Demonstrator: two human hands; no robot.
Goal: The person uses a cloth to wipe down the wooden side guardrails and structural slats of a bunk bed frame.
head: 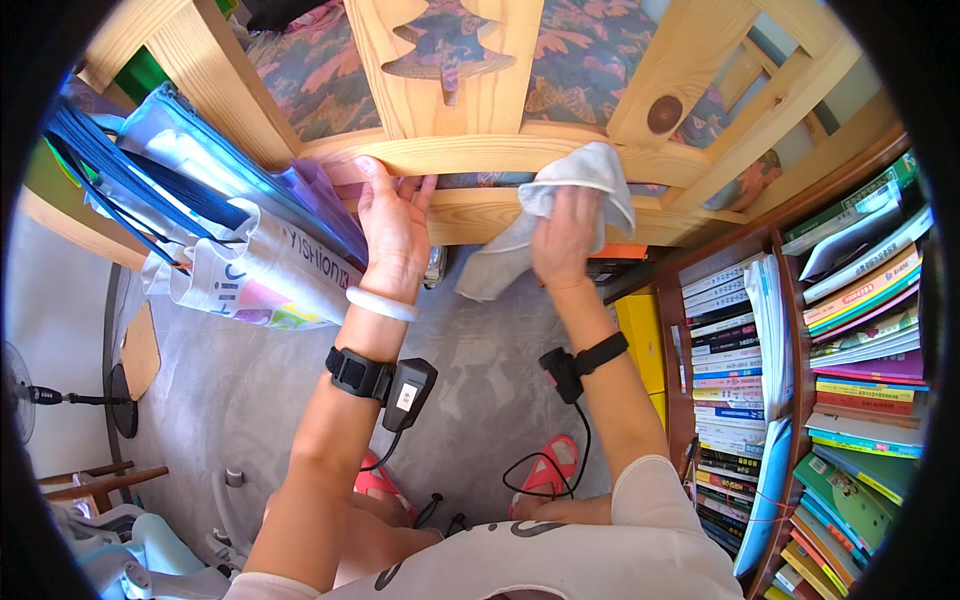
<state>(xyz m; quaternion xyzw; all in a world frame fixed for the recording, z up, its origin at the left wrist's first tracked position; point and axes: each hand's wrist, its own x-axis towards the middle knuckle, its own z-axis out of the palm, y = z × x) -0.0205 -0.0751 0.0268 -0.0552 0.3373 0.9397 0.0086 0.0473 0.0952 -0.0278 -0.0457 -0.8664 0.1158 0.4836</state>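
A pale grey cloth is bunched in my right hand, which presses it over the upper rail of a wooden bed guard. Part of the cloth drapes above the rail, and a loose end hangs below it to the left. My left hand grips the same rail further left, palm up, with the thumb in front and the other fingertips partly hidden behind the wood. Between my hands, a lower rail runs beneath the upper one. Above them stands a slat with a tree-shaped cutout.
A white tote bag and a blue zip bag hang close to my left forearm. On the right stands a bookcase packed with books, beside a yellow box. A fan is at far left. Patterned bedding lies behind the guard.
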